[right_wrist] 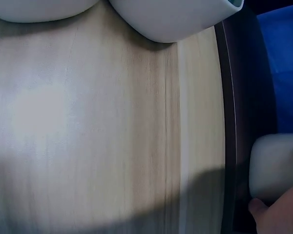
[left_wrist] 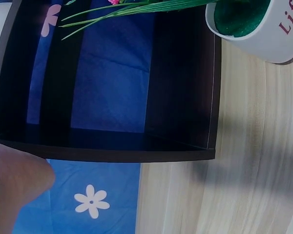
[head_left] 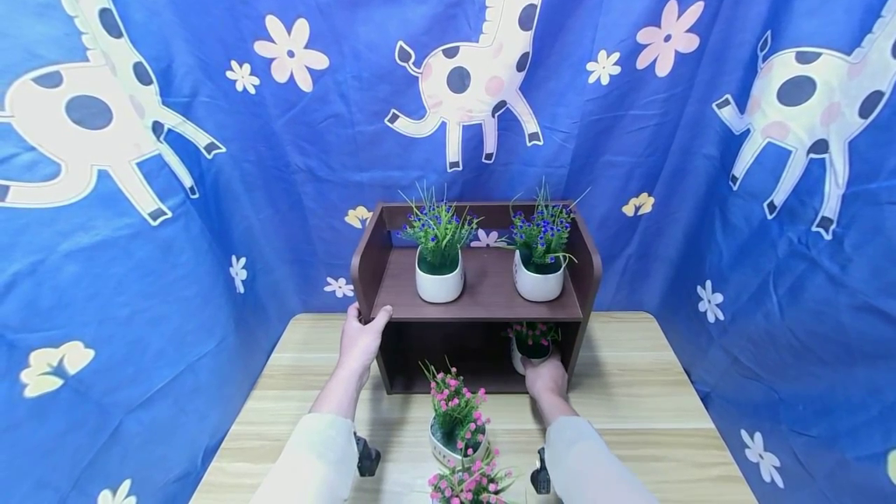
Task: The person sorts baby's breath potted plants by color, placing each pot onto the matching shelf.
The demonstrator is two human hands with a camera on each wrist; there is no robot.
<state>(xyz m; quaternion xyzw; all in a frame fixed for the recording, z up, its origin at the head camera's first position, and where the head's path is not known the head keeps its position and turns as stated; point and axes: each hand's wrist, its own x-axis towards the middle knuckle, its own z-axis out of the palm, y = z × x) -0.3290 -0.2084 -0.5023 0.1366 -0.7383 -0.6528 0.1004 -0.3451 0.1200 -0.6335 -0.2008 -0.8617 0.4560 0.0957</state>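
A dark brown two-tier shelf [head_left: 483,319] stands on the wooden table. At its left side panel, my left hand [head_left: 360,342] grips the edge, thumb at the front corner of the upper board. In the lower compartment, at the right, my right hand [head_left: 547,379] holds a white flowerpot [head_left: 518,356] with pink flowers; the right wrist view shows fingers against that pot [right_wrist: 273,163]. Two white pots with blue flowers, a left one [head_left: 439,280] and a right one [head_left: 539,280], sit on the upper board.
In front of the shelf stands a white pot [head_left: 448,453] with pink flowers. Nearer still is another pink-flowered plant [head_left: 470,484], its pot cut off by the frame. A blue giraffe-print curtain [head_left: 336,146] hangs behind and beside the table [head_left: 630,395].
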